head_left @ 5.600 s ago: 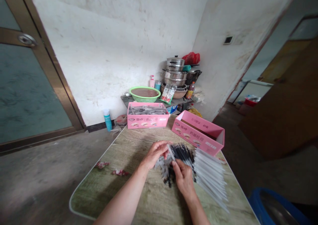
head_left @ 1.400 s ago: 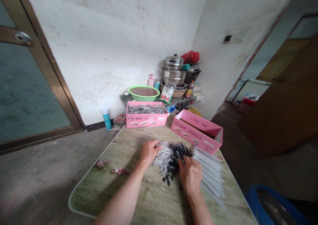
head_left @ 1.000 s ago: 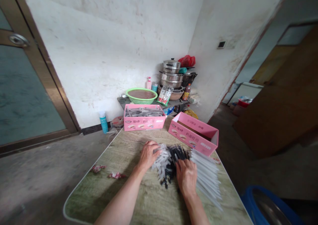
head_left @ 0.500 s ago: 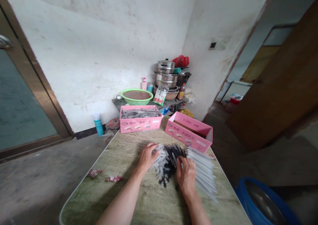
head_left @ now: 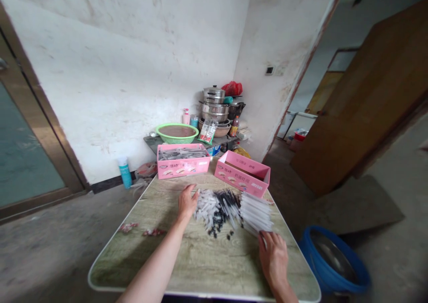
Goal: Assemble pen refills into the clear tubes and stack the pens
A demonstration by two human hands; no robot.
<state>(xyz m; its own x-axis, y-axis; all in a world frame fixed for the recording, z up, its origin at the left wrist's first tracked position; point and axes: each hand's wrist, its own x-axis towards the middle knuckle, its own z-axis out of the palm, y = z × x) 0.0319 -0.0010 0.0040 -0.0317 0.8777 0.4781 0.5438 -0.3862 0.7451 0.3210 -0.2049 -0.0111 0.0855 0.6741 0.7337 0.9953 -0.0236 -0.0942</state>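
My left hand [head_left: 187, 201] rests at the left edge of a heap of small whitish plastic pieces [head_left: 205, 207], thumb and fingers apart, holding nothing visible. Beside that heap lie thin black stick-like parts [head_left: 228, 201], with a few clear ones across them and small black bits [head_left: 216, 229] in front. Further right is a row of clear plastic tubes [head_left: 256, 211] like pen barrels. My right hand [head_left: 274, 255] is at the near ends of these tubes, its fingers curled together; what they hold, if anything, is hidden.
At the table's far edge stand a pink box [head_left: 183, 168] filled with similar sticks and a second pink box [head_left: 242, 178], angled. Behind are a green basin [head_left: 177, 138] and stacked pots [head_left: 215, 104]. A blue bucket [head_left: 334, 260] stands on the floor at right.
My right hand has moved from the black parts right and toward me, to the near ends of the clear tubes. My left hand stays by the whitish heap. The view has shifted slightly.
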